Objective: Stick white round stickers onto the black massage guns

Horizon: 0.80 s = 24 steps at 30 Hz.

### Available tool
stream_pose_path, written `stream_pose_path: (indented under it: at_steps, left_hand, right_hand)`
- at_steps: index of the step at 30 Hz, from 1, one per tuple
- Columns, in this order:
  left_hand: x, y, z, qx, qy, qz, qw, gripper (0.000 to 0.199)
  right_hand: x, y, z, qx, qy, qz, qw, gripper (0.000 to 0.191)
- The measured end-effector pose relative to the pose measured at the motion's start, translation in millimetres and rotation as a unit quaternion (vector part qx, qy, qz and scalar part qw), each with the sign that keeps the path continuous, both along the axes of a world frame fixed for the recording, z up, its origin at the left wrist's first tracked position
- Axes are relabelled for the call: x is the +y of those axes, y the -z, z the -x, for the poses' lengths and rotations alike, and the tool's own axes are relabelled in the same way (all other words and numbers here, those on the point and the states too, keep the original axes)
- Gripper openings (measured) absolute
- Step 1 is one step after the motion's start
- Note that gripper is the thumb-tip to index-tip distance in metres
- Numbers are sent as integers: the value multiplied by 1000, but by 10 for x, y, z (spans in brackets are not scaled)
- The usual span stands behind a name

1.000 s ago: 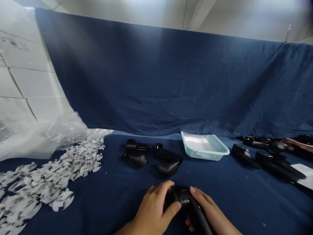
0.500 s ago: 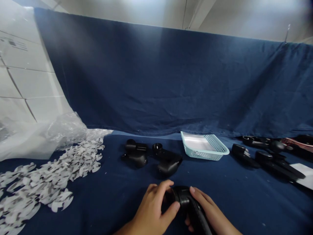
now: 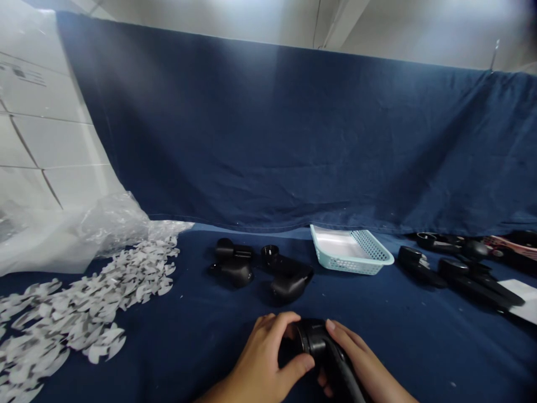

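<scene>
A black device with a round head and a long handle (image 3: 340, 366) is held low in front of me, near the bottom edge of the view. My right hand (image 3: 364, 361) wraps round it from the right, its thumb on top by the head and fingertips showing beneath. At the head's left end, my left hand (image 3: 268, 358) grips the rim between thumb and fingers. Beyond my hands lie black parts: one curved shell (image 3: 291, 282) in the middle and another (image 3: 237, 272) to its left.
Pale cut pieces (image 3: 104, 296) are heaped on the left beside clear plastic wrap (image 3: 113, 224). A light blue basket (image 3: 350, 264) stands at the back. More black parts (image 3: 474, 282) and a white sheet (image 3: 522, 299) lie right. A blue curtain (image 3: 272, 134) hangs behind.
My left thumb has slid slightly right along the rim of the black device's head. My right hand keeps nearly the same hold.
</scene>
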<state>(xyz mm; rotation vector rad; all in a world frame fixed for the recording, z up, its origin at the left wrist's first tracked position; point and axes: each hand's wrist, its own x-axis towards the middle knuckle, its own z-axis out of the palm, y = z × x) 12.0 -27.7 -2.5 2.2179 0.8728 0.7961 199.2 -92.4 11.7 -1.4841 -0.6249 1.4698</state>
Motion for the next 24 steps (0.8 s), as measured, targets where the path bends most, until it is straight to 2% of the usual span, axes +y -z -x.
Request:
stream_pose_path:
  at_steps: [2,7,9,15,19,21,24]
  left_hand:
    - [-18,12,2,-4,-2,-1,1000,48]
    - [-76,15,-11,-1,-21,4,1000,50]
    - [-85,10,-12,1,-19,7,1000,51]
    - [-68,2,-2,0,-2,-1,1000,50]
    - [-76,-54,7,16,-12,42,999,48]
    - [-82,-83,12,14,-10,60,998,47]
    - [-76,-97,14,6,-3,74,997,44]
  right_hand:
    - [0,8,-6,9,-3,-9,1000,59]
    - [-1,-21,12,7,8,-28,1000,95]
    - [-6,-27,11,4,6,-31,999,100]
    - [-14,18,-35,4,-50,-92,994,75]
    - [-1,114,-19,-18,-6,-75,997,90]
    - [11,173,-26,-54,13,-69,996,92]
    - [22,229,-94,-171,-9,-146,974,72]
